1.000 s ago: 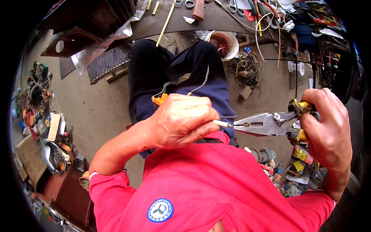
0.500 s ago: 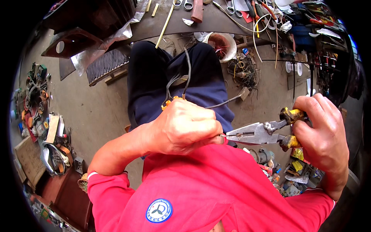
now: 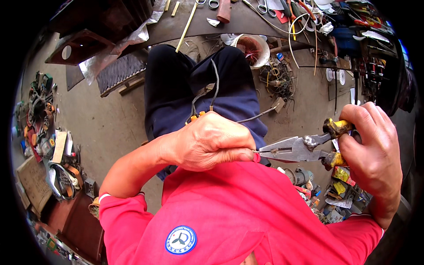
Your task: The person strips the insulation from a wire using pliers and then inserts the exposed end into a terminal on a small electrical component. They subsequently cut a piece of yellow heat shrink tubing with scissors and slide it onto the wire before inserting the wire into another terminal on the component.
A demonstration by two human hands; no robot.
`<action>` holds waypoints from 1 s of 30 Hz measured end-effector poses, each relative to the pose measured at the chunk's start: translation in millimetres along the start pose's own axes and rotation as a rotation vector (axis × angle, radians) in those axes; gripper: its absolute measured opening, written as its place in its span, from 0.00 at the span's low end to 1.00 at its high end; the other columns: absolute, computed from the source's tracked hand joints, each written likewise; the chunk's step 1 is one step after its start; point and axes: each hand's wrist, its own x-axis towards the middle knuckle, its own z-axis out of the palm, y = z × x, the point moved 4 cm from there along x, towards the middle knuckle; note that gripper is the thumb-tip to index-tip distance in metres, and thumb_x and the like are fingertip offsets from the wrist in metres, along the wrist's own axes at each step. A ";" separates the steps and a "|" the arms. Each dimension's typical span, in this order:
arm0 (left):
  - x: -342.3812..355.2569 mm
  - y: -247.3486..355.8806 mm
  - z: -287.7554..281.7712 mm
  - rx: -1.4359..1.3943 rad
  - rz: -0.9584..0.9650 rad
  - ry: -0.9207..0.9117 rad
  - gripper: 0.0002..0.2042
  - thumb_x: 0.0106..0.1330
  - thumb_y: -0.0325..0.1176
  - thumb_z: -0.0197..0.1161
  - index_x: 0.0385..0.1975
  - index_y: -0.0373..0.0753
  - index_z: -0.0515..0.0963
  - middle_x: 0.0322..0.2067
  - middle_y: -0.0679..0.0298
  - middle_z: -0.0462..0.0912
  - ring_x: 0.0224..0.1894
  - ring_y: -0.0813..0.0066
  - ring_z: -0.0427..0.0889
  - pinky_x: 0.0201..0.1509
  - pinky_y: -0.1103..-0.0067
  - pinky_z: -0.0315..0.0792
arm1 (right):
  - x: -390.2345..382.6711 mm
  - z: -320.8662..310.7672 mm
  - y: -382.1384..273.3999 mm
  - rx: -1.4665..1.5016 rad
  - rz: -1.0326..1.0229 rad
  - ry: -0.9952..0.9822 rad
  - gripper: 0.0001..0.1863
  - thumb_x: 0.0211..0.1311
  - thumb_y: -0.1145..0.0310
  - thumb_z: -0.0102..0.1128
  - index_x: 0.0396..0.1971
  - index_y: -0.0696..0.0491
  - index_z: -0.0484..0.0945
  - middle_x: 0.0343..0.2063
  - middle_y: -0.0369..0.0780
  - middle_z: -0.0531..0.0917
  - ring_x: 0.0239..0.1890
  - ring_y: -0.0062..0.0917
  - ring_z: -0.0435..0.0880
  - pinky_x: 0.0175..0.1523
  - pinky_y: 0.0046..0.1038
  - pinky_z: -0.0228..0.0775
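My left hand [image 3: 214,143] is closed over my lap around a wired part that it mostly hides. Orange knobs [image 3: 202,113] of that part show past my knuckles, and dark grey wires [image 3: 215,81] run out from it across my thighs. A small bit of red [image 3: 256,157] shows at my left fingertips. My right hand [image 3: 371,148] grips the worn yellow handles of metal pliers [image 3: 289,151]. The pliers point left, and their jaw tips meet a thin end at my left thumb; whether they bite on it I cannot tell.
Ahead is a dark workbench [image 3: 176,32] with scissors [image 3: 266,9], a thin stick [image 3: 186,27] and many tools to the right. Beneath it stands a white bucket [image 3: 264,51] beside tangled wire [image 3: 279,81]. Cluttered parts [image 3: 42,106] lie on the floor at both sides.
My right hand and the plier handles have shifted slightly up and to the right. The jaw tips stay by my left fingertips, and my left thumb shows more.
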 end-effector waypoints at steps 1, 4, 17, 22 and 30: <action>-3.9 -0.5 -0.1 0.059 -0.008 -0.006 0.11 0.69 0.35 0.66 0.34 0.32 0.79 0.26 0.57 0.80 0.26 0.55 0.78 0.31 0.70 0.72 | 0.6 2.5 2.7 0.007 -0.005 0.008 0.14 0.36 0.66 0.63 0.16 0.58 0.68 0.36 0.43 0.77 0.30 0.34 0.75 0.33 0.35 0.67; -18.1 -8.1 -1.8 0.003 -0.043 0.080 0.09 0.69 0.32 0.65 0.35 0.31 0.80 0.27 0.57 0.80 0.27 0.56 0.79 0.33 0.70 0.72 | -3.4 6.3 8.0 0.044 0.005 0.016 0.15 0.35 0.66 0.64 0.16 0.57 0.68 0.35 0.43 0.77 0.30 0.34 0.75 0.33 0.35 0.67; 1.5 -7.5 6.1 -0.348 -0.169 0.283 0.09 0.66 0.22 0.57 0.43 0.28 0.79 0.30 0.59 0.81 0.32 0.72 0.79 0.39 0.75 0.72 | 5.4 8.2 11.8 0.025 0.037 0.032 0.14 0.33 0.70 0.65 0.16 0.58 0.68 0.35 0.44 0.77 0.32 0.37 0.78 0.34 0.36 0.70; 6.6 -7.3 6.7 -0.412 -0.327 0.243 0.03 0.65 0.23 0.55 0.34 0.31 0.75 0.28 0.61 0.77 0.29 0.72 0.75 0.35 0.74 0.69 | 6.1 9.6 9.8 -0.006 0.036 0.022 0.13 0.34 0.69 0.65 0.16 0.58 0.68 0.35 0.43 0.77 0.32 0.35 0.76 0.34 0.35 0.69; 10.3 -19.7 10.4 -0.030 -0.187 0.212 0.05 0.57 0.22 0.51 0.30 0.31 0.73 0.26 0.59 0.74 0.28 0.69 0.72 0.35 0.73 0.68 | 7.6 12.9 7.5 -0.006 0.030 -0.034 0.13 0.35 0.72 0.64 0.19 0.59 0.69 0.36 0.45 0.76 0.33 0.37 0.77 0.35 0.37 0.68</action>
